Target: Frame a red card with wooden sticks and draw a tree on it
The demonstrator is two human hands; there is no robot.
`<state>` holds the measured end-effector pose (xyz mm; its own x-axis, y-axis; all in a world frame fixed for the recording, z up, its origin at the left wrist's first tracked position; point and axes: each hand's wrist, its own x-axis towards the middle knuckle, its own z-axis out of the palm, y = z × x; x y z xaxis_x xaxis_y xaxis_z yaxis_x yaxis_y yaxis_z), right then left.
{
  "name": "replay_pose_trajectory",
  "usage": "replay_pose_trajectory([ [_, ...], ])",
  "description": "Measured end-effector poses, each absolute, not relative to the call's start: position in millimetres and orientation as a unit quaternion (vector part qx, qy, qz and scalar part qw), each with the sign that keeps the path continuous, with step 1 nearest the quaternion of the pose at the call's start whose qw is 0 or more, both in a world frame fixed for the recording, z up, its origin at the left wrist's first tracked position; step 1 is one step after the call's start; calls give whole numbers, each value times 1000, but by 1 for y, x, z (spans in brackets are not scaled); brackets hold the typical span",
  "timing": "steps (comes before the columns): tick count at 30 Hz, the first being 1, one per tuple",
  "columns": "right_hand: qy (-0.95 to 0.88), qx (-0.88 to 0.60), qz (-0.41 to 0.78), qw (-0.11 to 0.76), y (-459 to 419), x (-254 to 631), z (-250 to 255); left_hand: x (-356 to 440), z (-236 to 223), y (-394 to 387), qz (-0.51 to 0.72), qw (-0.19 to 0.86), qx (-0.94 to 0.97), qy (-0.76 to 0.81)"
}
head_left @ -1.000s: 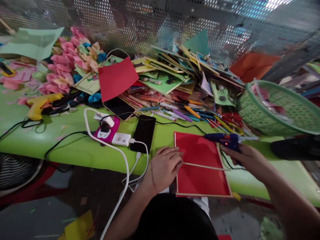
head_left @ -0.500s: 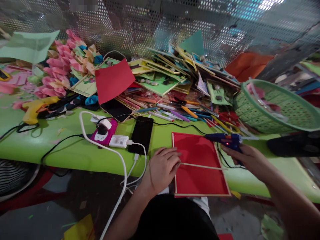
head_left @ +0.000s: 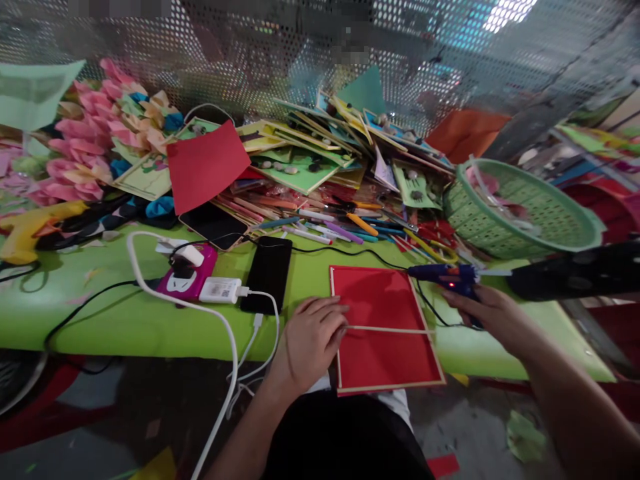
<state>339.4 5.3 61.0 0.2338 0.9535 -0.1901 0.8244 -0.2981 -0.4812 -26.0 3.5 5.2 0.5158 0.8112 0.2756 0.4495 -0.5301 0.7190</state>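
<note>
My left hand (head_left: 313, 340) rests at the left edge of a red board (head_left: 383, 360) framed with thin pale strips. Its fingers are closed on one end of a thin wooden stick (head_left: 390, 329), which lies across the middle of the board to about the right edge. In my right hand (head_left: 493, 313) is a blue glue gun (head_left: 450, 275) with a small red light on. The gun's nozzle points left, by the board's top right corner. A translucent glue stick (head_left: 495, 273) sticks out of its back.
Behind the board lie pens (head_left: 345, 231), a phone (head_left: 267, 273) and piled decorated cards (head_left: 295, 170). A green basket (head_left: 525, 213) stands at the right. On the left are a pink power strip (head_left: 187, 283), a white cable (head_left: 225, 320) and a yellow glue gun (head_left: 30, 230).
The view has swung to the right. Relative to the board, the blue glue gun's nozzle has moved rightward, from over the top edge to the corner. My left hand keeps its hold on the stick.
</note>
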Motion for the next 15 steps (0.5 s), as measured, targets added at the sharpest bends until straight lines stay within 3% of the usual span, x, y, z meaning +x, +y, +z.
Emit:
replay_pose_trajectory([
  [15, -547, -800, 222, 106, 8, 332, 71, -26, 4, 4, 305, 299, 821, 379],
])
